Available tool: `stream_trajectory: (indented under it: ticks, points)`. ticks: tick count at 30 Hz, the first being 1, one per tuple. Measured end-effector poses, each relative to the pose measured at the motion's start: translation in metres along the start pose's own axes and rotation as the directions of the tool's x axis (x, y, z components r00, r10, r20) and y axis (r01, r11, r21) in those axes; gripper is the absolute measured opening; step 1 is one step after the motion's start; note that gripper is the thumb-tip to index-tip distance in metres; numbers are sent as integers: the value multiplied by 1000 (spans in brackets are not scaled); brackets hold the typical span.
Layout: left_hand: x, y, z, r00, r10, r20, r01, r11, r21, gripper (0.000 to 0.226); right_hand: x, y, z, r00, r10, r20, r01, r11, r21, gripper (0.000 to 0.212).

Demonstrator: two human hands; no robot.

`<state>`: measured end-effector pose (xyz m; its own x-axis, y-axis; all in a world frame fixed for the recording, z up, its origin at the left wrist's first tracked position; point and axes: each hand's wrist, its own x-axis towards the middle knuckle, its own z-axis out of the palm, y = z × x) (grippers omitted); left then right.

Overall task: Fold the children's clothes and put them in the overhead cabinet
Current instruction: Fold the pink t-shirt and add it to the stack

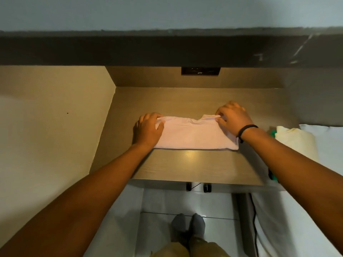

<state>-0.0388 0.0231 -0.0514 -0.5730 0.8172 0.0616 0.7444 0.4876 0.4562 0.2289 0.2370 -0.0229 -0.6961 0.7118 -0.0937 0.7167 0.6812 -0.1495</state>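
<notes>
One pale pink garment (194,135) is laid lengthwise left-to-right on the counter (194,167), far corners pinched by the left hand (148,129) and right hand (233,118).

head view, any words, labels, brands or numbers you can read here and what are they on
None can be read.
Dark socket panel on the back wall of the desk: one small pale mark, too small and blurred to read.
Pale pink garment under the left hand and right hand: no print or label shows.
</notes>
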Motion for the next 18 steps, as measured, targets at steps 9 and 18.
stream_trajectory:
  ticks: [9, 18]
  points:
    - [-36, 46, 54, 956, 110, 272, -171, 962, 214, 75, -44, -45, 58, 995, -35, -89, 45, 992, 117, 61]
    - [-65, 57, 47, 936, 199, 291, -260, 946, 191, 68, -88, -19, 60, 998, -59, -13, 60, 991, 121, 65]
